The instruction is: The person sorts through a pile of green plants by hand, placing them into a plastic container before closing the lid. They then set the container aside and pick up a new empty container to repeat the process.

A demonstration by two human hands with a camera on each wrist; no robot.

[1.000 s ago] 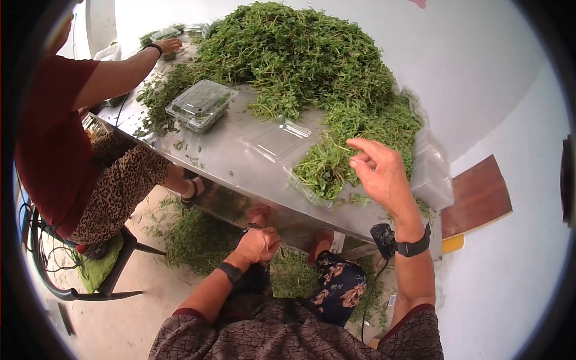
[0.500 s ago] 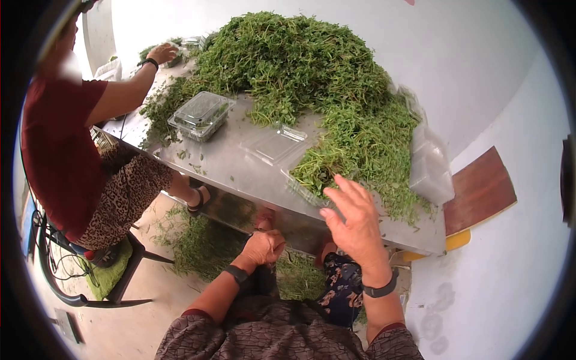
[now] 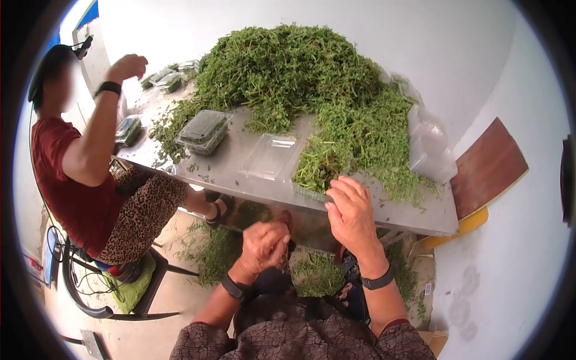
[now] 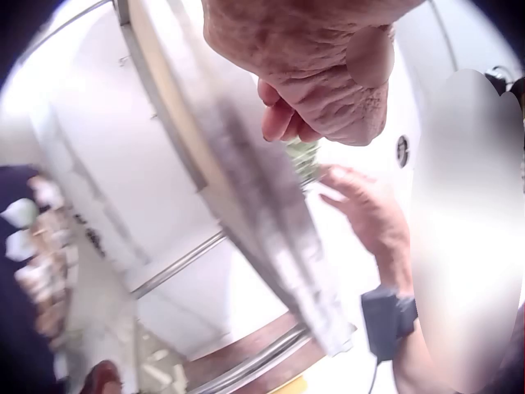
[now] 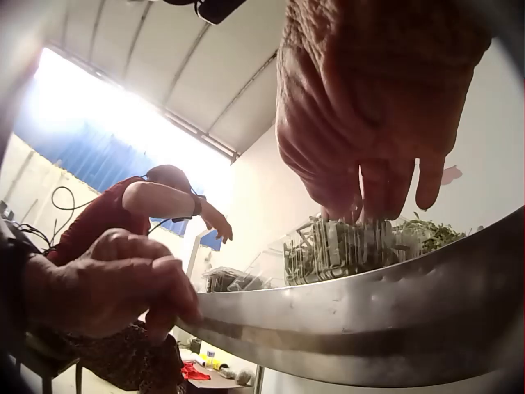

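My right hand (image 3: 352, 210) is at the near end of a clear plastic clamshell box (image 3: 309, 193) filled with leafy green stems. In the right wrist view its fingers (image 5: 373, 193) reach down, fairly straight, to the rim of that box (image 5: 336, 250). The box's lid (image 3: 270, 157) lies folded back to the left on the metal table (image 3: 240, 183). Just off the table's front edge hangs my left hand (image 3: 262, 246), its fingers loosely curled and nothing showing in them. From the right wrist, the left hand (image 5: 131, 279) appears below the table edge.
A big heap of greens (image 3: 288, 72) covers the back of the table. A closed filled box (image 3: 204, 132) stands left, stacked empty boxes (image 3: 429, 150) right. Another person (image 3: 78, 162) sits at the left, an arm raised. A brown board (image 3: 489, 168) leans by the wall.
My right hand has come down from above the greens to the box's near end. My left hand has risen toward the table. The other person's arm has drawn back from the small boxes.
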